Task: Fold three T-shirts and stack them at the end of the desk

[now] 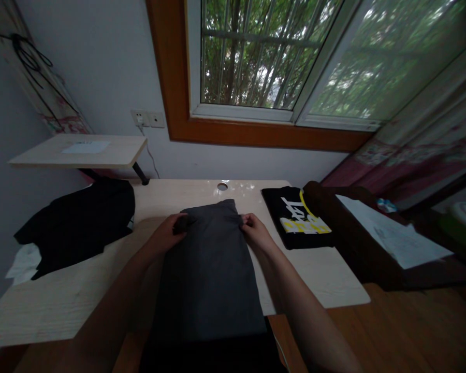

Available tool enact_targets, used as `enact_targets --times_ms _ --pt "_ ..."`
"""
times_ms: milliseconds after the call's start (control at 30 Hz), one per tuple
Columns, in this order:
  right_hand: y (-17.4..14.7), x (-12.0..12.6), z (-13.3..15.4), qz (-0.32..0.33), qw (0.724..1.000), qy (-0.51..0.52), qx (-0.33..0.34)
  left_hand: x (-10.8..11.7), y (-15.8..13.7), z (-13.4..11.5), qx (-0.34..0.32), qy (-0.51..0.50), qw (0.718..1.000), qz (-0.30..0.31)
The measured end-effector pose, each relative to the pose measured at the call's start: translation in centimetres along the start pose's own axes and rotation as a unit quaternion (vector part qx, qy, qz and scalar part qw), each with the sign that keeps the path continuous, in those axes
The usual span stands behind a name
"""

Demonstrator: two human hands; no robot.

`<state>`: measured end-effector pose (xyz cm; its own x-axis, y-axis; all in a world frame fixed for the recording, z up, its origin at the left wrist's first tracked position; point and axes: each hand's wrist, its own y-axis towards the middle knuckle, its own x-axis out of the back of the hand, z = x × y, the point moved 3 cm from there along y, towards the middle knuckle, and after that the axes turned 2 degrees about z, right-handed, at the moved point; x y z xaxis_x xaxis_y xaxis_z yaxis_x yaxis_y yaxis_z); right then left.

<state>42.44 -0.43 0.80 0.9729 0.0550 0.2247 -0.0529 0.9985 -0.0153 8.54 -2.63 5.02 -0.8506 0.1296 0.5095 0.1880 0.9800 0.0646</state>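
Grey shirt (209, 259) lies lengthwise mid-table (62, 300), left hand (166, 235) and right hand (256, 233) each pinching a side edge, though the end hanging off the near edge could probably drag the fold crooked.

Person, head-camera view: two forearms and two hands visible, entering from the lower edge of the frame.

Left hand (166, 234): bare, no glove, no ring or watch discernible in the dim light. Left forearm: bare along its whole visible length, no sleeve in view.

Right hand (256, 231): bare, no glove, no jewellery discernible. Right forearm: bare to the frame edge, no sleeve or cuff in view.

Wrists: unbanded as far as can be told.
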Motion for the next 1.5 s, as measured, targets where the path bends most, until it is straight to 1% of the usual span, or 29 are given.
enact_targets --times_ms 133,200,267,367,467,533,600,667,733,800,900,967,1067,1167,1233,1300,1367,1500 --pt "0.3 -0.1 0.6 -0.008 1.000 0.006 -0.007 0.5 1.1 0.8 0.061 0.041 0.996 -0.040" --pt "0.5 0.0 1.4 -0.024 1.000 0.003 0.007 0.9 1.5 1.0 0.091 0.034 0.994 -0.050" --pt "0.6 0.1 2.3 -0.047 0.998 0.014 0.035 1.2 1.7 1.2 0.107 -0.012 0.992 -0.060" --pt "1.0 0.0 3.5 -0.073 0.994 0.036 0.073 1.3 1.9 1.6 0.123 -0.116 0.982 -0.089" --pt "1.8 -0.3 3.7 -0.088 0.993 0.006 0.076 0.9 2.5 2.4 0.146 -0.185 0.964 -0.118" --pt "2.6 -0.7 3.1 -0.085 0.994 -0.045 0.058 0.5 2.9 2.9 0.166 -0.189 0.960 -0.120" --pt "3.2 -1.1 2.4 -0.067 0.992 -0.098 0.030 0.1 3.3 3.2 0.179 -0.186 0.960 -0.107" --pt "3.6 -1.3 1.8 -0.052 0.990 -0.129 0.010 0.0 3.5 3.1 0.174 -0.186 0.962 -0.096" --pt "3.6 -1.3 1.9 -0.048 0.990 -0.129 0.014 0.2 3.5 2.6 0.154 -0.191 0.966 -0.084" --pt "3.4 -1.1 2.5 -0.036 0.994 -0.094 0.031 0.7 3.1 1.5 0.127 -0.220 0.965 -0.057" --pt "2.5 -0.9 4.1 0.004 0.999 0.014 0.051 1.9 2.1 -0.6 0.095 -0.291 0.952 0.000" --pt "1.9 -0.6 5.3 0.017 0.995 0.081 0.054 3.0 1.5 -1.9 0.085 -0.313 0.946 0.013" --pt "1.5 -0.2 7.0 0.008 0.990 0.131 0.053 4.3 1.4 -3.1 0.082 -0.321 0.943 -0.017" --pt "2.3 0.0 7.6 -0.020 0.987 0.149 0.060 4.4 2.6 -2.8 0.084 -0.300 0.947 -0.071" --pt "3.4 -0.1 7.0 -0.046 0.987 0.140 0.061 3.7 3.8 -1.7 0.078 -0.275 0.953 -0.099" --pt "4.8 -0.5 5.4 -0.065 0.990 0.115 0.046 2.6 5.1 -0.2 0.065 -0.257 0.958 -0.107" --pt "6.1 -0.8 3.3 -0.074 0.994 0.077 0.022 1.4 6.0 1.7 0.077 -0.244 0.961 -0.106" --pt "7.3 -1.1 -0.1 -0.106 0.994 -0.028 0.004 0.5 6.7 4.7 0.112 -0.200 0.962 -0.150"
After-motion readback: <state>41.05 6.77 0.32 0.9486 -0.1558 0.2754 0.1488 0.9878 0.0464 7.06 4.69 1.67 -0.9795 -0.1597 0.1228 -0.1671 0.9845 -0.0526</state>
